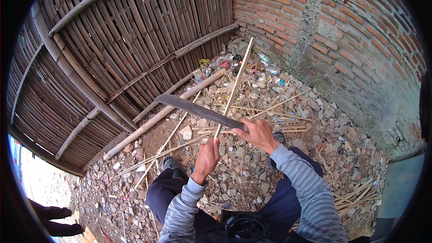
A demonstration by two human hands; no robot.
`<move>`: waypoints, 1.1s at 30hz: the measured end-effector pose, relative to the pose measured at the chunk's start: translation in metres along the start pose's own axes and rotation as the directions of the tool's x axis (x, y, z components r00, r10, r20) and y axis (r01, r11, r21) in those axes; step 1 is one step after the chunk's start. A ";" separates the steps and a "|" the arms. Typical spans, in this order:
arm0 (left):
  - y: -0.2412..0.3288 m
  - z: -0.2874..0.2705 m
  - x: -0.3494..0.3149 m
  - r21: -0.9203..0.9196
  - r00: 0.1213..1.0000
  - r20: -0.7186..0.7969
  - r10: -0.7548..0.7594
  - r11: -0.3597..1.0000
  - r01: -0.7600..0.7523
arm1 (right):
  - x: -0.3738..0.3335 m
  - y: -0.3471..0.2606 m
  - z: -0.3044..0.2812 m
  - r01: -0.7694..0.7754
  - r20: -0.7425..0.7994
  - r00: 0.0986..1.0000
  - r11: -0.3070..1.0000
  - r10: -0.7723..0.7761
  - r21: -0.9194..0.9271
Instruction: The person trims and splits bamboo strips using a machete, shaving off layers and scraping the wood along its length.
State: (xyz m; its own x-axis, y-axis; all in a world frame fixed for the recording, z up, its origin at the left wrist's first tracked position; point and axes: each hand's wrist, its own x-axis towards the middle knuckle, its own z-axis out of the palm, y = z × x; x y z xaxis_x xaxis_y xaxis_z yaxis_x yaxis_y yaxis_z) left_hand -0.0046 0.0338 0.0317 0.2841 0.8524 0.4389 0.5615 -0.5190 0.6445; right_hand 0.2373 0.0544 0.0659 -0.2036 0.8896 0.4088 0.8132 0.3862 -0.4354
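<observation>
In my right hand [260,134] is the handle end of a machete [198,110], its long dark blade pointing left and slightly away. My left hand [206,158] is closed round the near end of a pale bamboo strip [237,83], which slants up and away from me. The blade crosses the strip a little beyond my left hand; whether the edge touches it I cannot tell. My right thumb and fingers wrap the grip, which they partly hide.
Split bamboo strips [155,157] lie on the rubble ground [252,177], with a further pile [357,200] at lower right. A bamboo pole [166,113] rests before the bamboo slat wall [135,31]. A brick wall [279,11] stands ahead right. Litter [270,69] fills the corner.
</observation>
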 end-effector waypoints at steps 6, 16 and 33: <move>0.000 -0.004 0.005 -0.034 0.998 0.045 -0.054 0.998 0.056 | -0.005 -0.013 -0.003 0.079 0.060 0.995 0.993 -0.073 -0.090; 0.001 -0.007 0.003 -0.016 0.982 0.100 -0.163 0.986 0.165 | -0.006 -0.008 0.010 0.147 0.057 0.988 0.987 -0.144 -0.062; -0.004 -0.002 0.000 0.074 0.999 -0.031 0.029 0.997 -0.027 | 0.007 0.011 0.007 0.011 0.014 1.000 0.999 -0.010 -0.045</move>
State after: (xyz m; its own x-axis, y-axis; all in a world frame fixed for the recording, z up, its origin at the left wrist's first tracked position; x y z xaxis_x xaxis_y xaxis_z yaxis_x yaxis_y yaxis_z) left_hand -0.0079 0.0354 0.0304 0.2760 0.8345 0.4768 0.6096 -0.5356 0.5844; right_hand 0.2412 0.0666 0.0582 -0.2194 0.8888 0.4024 0.8344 0.3847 -0.3948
